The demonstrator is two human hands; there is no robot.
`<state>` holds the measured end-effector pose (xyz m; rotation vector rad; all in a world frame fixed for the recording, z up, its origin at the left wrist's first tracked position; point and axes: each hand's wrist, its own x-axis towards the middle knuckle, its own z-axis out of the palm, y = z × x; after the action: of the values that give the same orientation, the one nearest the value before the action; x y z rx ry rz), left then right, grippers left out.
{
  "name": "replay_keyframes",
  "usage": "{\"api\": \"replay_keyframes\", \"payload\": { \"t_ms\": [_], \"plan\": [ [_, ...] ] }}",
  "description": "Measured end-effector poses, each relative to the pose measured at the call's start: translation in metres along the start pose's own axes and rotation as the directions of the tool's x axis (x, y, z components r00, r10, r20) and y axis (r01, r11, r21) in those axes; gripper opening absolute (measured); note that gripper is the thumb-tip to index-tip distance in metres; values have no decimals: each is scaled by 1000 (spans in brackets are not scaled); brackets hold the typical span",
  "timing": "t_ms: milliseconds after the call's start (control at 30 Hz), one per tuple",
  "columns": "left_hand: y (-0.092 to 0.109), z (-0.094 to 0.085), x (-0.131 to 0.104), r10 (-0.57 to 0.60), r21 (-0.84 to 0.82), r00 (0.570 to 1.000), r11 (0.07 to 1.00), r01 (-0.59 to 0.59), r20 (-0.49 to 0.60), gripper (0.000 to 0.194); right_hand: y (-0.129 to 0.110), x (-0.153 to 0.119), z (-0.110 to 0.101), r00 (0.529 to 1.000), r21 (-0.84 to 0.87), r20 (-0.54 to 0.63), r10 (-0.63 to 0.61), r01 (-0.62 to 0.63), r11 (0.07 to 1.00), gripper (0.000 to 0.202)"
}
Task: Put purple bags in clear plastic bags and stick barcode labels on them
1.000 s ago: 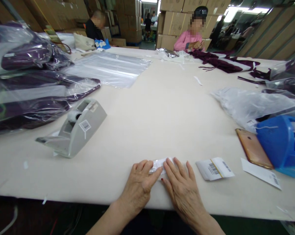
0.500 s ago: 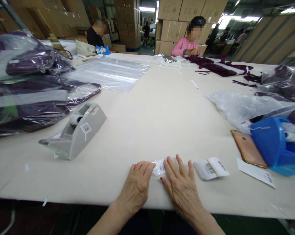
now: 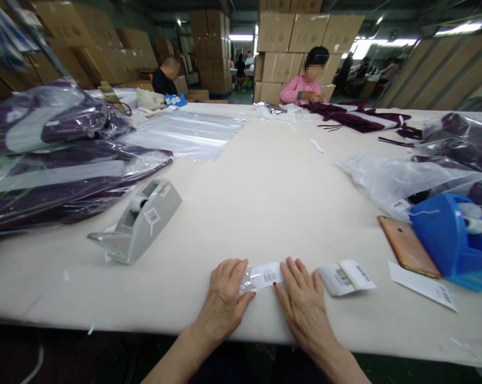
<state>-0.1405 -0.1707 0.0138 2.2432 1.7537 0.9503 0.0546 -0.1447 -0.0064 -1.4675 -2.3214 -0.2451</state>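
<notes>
Between our left hand (image 3: 223, 298) and right hand (image 3: 305, 304) we have a thin, flat white barcode label (image 3: 267, 276) in a glossy, crinkled clear sleeve (image 3: 246, 282), lying on the matte cream worktop (image 3: 249, 213). Our grip is spread on both sides (thumbs apart from fingers, nothing enclosed), the left fingertips touching the sleeve's end and the right ones the label's opposite end. We have room forward between the angular gray tape dispenser (image 3: 155, 226) and the rounded blue dispenser (image 3: 441, 226), with a yellow-banded tag stack (image 3: 335, 285) just beside our right fingers and the near edge beneath our wrists.
</notes>
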Motion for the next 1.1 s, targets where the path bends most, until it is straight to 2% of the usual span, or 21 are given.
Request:
{"api": "replay_keyframes", "payload": {
  "t_ms": [100,267,467,567,633,700,800,867,933,1000,1100],
  "plan": [
    [-1,4,-2,-16,80,1000,997,16,0,50,-6,0,2,1000,-17,2,4,-4,1000,41],
    [-5,9,-2,-19,6,1000,1000,19,-4,47,-20,-2,0,1000,-4,-1,19,-19,1000,39],
    [-5,10,0,-6,-38,1000,999,5,-21,42,-43,2,-4,998,163,57,-10,0,987,38],
    [-6,1,4,-46,-101,998,994,51,53,44,-39,1,-1,999,280,40,-5,-6,960,37],
    [-10,-12,6,-96,-183,986,976,121,140,50,-32,3,2,1000,344,-3,28,-25,939,36],
    [-16,-26,7,-151,-220,971,957,190,183,52,-26,9,1,998,388,2,57,-54,920,37],
    [-24,-44,4,-251,-163,955,947,276,157,42,-26,27,-9,984,414,179,13,-87,906,42],
    [-25,-52,3,-309,-129,935,934,333,174,34,-29,42,-18,941,421,335,-43,-109,901,44],
    [-22,-56,3,-347,-101,909,920,377,231,30,-32,56,-26,893,430,443,-79,-135,893,41],
    [-18,-58,5,-365,-64,883,915,399,295,29,-33,65,-29,865,447,492,-95,-158,881,35],
    [-13,-59,8,-394,-9,852,906,423,346,27,-33,71,-29,854,469,509,-107,-172,866,28]
  ]
}}
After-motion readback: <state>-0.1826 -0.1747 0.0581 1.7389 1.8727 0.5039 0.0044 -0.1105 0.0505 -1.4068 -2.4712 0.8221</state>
